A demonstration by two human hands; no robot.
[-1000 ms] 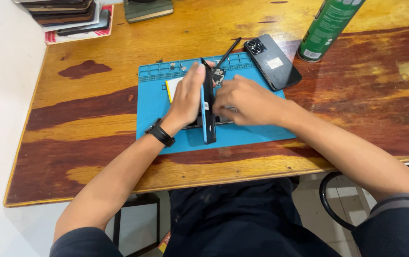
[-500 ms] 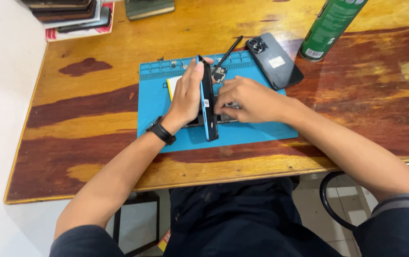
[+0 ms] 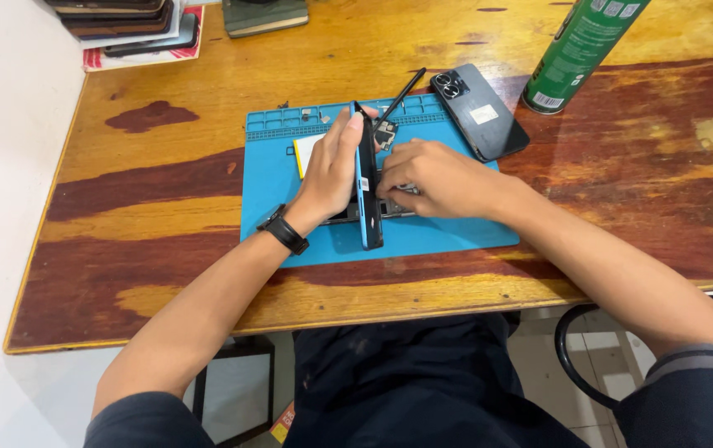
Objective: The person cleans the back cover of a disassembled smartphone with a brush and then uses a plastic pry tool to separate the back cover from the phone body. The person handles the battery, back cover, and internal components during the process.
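Since the earlier frame, little had shifted. Our left hand [image 3: 333, 170] still clasped the phone screen [image 3: 367, 182], propped on edge, long axis running away from us. Just right of it, our right hand's [image 3: 435, 178] curled fingers pressed on the phone body [image 3: 389, 207] on the blue mat [image 3: 439, 232].

Blue-edged phone panel [image 3: 367, 195] standing on edge, upright on blue mat [image 3: 456, 236]

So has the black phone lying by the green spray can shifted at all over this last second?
No. The black phone lies face down at the blue mat's top right corner, close to the green spray can, just as before.
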